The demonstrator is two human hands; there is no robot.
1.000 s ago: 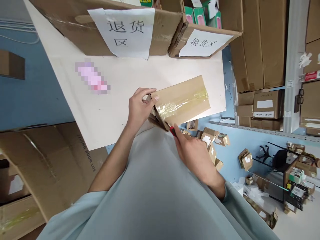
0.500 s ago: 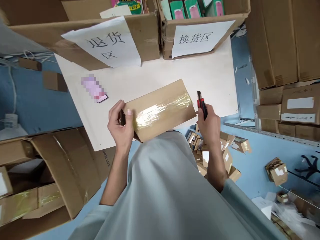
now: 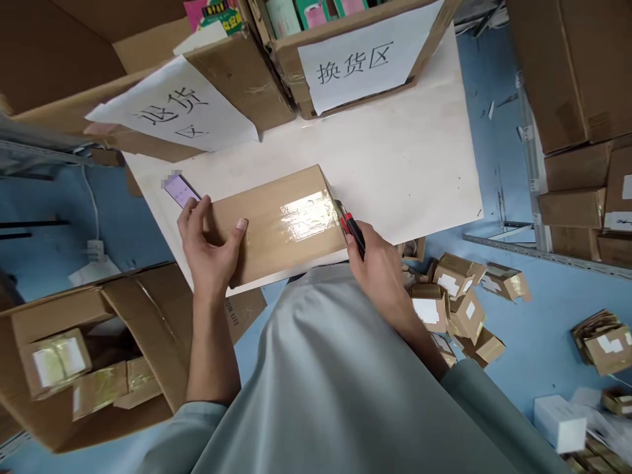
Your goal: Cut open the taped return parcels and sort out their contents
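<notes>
A long brown cardboard box (image 3: 266, 230) with shiny clear tape lies at the near edge of the white table, slightly slanted. My left hand (image 3: 210, 240) grips its left end, the thumb on the top face and the fingers at the far side. In my right hand (image 3: 380, 266) is a red and black box cutter (image 3: 352, 227). Its tip is at the box's right end; whether the blade cuts into the tape I cannot tell. A phone (image 3: 182, 189) lies just beyond my left fingers.
Two open cartons with handwritten paper signs, a left carton (image 3: 241, 79) and a right carton (image 3: 355, 59), stand at the table's (image 3: 415, 158) back. Small boxes (image 3: 454, 296) are piled on the floor at right. A large open carton (image 3: 148, 329) holding boxes stands lower left.
The box cutter has come from beside the box to its right end. The box is turned, its taped part now nearer the right end. My left hand still grips the left end.
</notes>
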